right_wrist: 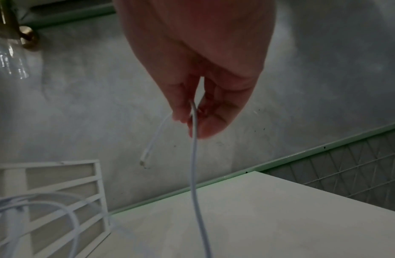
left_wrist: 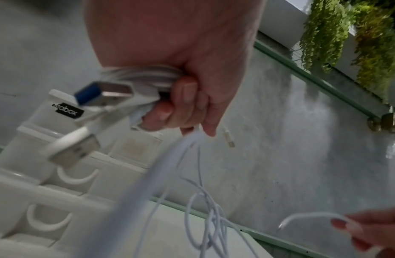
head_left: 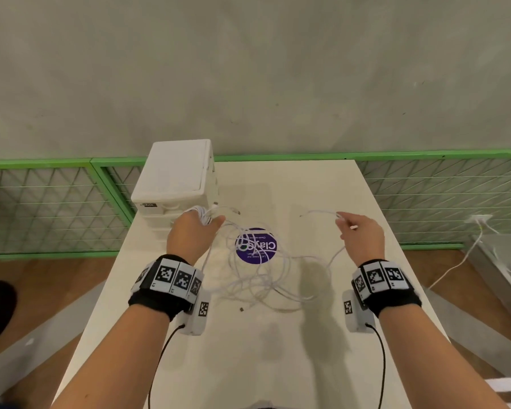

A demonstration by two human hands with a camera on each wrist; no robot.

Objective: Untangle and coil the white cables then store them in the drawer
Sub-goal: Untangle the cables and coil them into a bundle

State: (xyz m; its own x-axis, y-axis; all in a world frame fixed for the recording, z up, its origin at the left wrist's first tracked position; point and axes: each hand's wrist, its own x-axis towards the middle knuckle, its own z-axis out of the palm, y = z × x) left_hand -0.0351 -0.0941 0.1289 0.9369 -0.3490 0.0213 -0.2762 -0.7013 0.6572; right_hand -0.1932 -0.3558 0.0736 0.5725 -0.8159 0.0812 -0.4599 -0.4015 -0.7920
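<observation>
A tangle of thin white cables (head_left: 258, 278) lies in loose loops on the white table (head_left: 322, 349), partly over a round purple sticker (head_left: 255, 245). My left hand (head_left: 195, 230) grips a bunch of cable turns (left_wrist: 145, 76) just in front of the drawer unit (head_left: 174, 178); two USB plugs (left_wrist: 104, 94) stick out of the fist. My right hand (head_left: 360, 231) pinches one cable (right_wrist: 194, 157) near its end, and the small plug (right_wrist: 144, 158) hangs free to the left. That cable runs down into the tangle.
The white drawer unit stands at the table's far left corner, its curved drawer handles (left_wrist: 76, 176) facing me. A green-framed mesh fence (head_left: 56, 208) runs behind the table below a grey wall. Another white cable (head_left: 455, 267) trails on the floor at the right.
</observation>
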